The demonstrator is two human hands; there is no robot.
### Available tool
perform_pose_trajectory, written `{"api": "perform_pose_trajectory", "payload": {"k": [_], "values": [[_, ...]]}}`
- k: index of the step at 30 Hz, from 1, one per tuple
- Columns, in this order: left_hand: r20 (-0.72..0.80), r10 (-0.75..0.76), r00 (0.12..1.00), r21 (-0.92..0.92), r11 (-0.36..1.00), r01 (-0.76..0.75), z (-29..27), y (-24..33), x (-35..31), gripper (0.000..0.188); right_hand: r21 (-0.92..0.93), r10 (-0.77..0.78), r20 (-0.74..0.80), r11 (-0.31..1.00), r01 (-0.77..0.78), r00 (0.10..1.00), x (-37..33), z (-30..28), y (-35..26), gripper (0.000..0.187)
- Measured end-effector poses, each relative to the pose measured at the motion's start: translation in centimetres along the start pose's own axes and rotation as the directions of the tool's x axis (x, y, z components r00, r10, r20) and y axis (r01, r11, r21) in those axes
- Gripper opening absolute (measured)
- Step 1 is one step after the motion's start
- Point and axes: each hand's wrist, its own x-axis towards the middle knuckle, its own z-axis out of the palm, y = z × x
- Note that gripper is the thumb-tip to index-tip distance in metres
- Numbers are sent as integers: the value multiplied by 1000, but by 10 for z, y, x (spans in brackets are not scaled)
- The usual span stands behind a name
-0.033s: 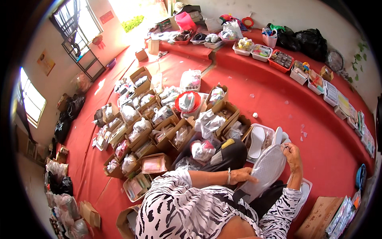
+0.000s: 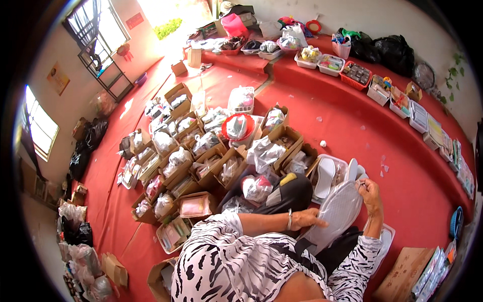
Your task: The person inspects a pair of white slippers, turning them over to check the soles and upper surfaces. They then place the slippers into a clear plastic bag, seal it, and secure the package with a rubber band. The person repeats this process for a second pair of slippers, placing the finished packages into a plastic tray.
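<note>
A white, finely textured shoe sole (image 2: 338, 211) is held tilted over my lap. My left hand (image 2: 308, 219), with a bangle at the wrist, grips its near left side between thumb and fingers. At the far right tip, my right hand (image 2: 371, 195) is closed in a pinch on the sole's edge; anything small between those fingertips cannot be made out. Just beyond, a white tray (image 2: 340, 164) holds more white soles (image 2: 326, 177). Part of another white tray (image 2: 386, 241) shows beside my right forearm.
Open cardboard boxes (image 2: 206, 168) with bagged goods crowd the red floor on the left. A red round basket (image 2: 238, 127) stands among them. Filled baskets (image 2: 355, 74) line the raised red step at right. A flat cardboard box (image 2: 404, 276) lies at lower right.
</note>
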Motion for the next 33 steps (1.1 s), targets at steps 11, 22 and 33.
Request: {"api": "perform_pose_trajectory", "payload": {"k": [11, 22, 33], "values": [[-438, 246, 865, 326, 940, -103, -32, 60, 73, 42, -43, -52, 131, 997, 58, 990, -18, -25, -7, 35], [195, 460, 866, 624, 623, -472, 27, 97, 108, 38, 73, -40, 43, 997, 37, 998, -25, -27, 21, 35], [63, 519, 852, 616, 652, -442, 6, 78, 96, 38, 210, 208, 43, 954, -212, 977, -18, -10, 26, 21]]}}
